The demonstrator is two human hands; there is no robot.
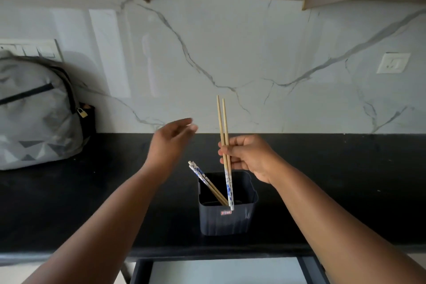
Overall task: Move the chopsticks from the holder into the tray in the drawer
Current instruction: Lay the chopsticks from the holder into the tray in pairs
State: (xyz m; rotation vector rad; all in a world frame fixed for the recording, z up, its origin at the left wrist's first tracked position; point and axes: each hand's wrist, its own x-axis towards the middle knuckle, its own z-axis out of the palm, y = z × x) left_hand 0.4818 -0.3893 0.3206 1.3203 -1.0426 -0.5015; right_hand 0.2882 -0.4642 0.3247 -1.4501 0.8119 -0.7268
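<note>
A dark grey square holder [227, 219] stands on the black counter near its front edge. My right hand [247, 157] is shut on a pair of wooden chopsticks [223, 122] with blue-and-white patterned ends, held almost upright with the lower ends just above the holder's mouth. A second pair of chopsticks [202, 176] leans to the left inside the holder. My left hand [171, 139] hovers to the left of the held pair, fingers apart and holding nothing. Below the counter edge the open drawer [228, 271] shows a pale inner surface; a tray cannot be made out.
A grey backpack [34, 113] with a small padlock leans against the wall at the left of the black counter [345, 191]. The marble backsplash carries a switch panel [30, 49] at left and a socket [393, 62] at right. Cabinets hang overhead.
</note>
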